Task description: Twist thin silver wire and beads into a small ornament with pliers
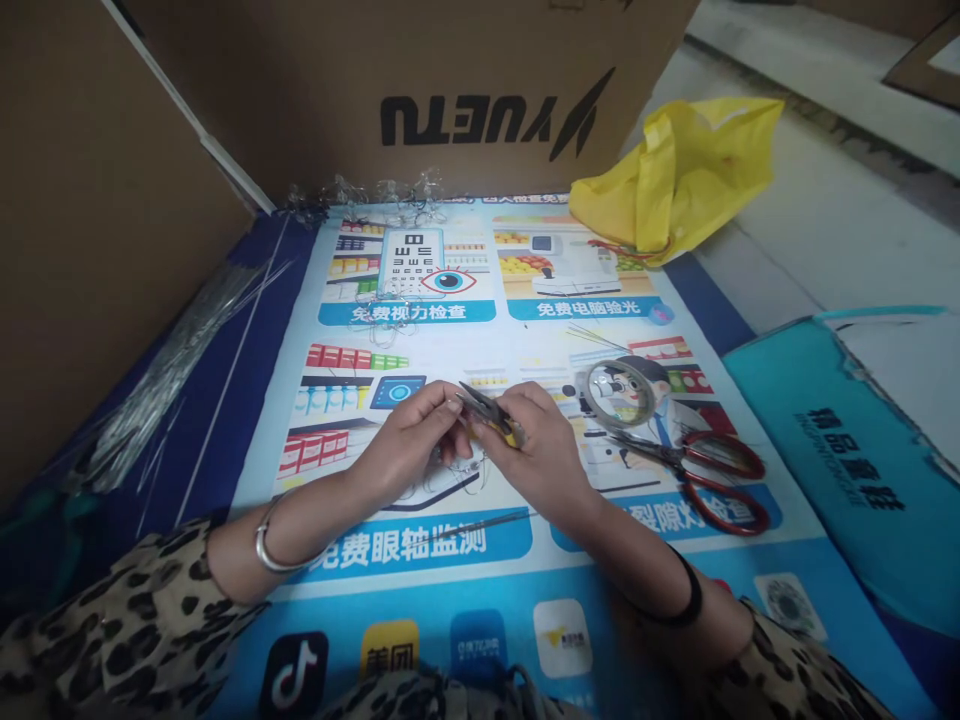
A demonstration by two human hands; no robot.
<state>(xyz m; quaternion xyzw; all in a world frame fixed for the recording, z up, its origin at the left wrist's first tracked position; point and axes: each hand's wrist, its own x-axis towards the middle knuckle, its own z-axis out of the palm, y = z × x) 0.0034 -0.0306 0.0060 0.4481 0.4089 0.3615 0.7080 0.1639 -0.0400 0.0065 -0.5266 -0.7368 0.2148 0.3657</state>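
Both hands meet over the middle of a printed poster (465,560). My right hand (551,450) is wrapped round small pliers (487,408) with dark jaws and yellow on the handles; the jaws point up and left. Beside the jaw tips, my left hand (409,440) is closed, thumb against fingertips, on thin wire that is mostly hidden. Loops of thin wire (469,472) hang or lie just below the fingers. To the right of my right hand lie a roll of clear tape (592,400) and scissors (694,468) with red handles.
A bundle of straight wires (161,375) lies at the left. Bent wire pieces (375,205) are heaped by the cardboard box (480,50) at the back. A yellow bag (690,180) is at back right, a teal bag (847,450) at right. Single wires lie on the poster.
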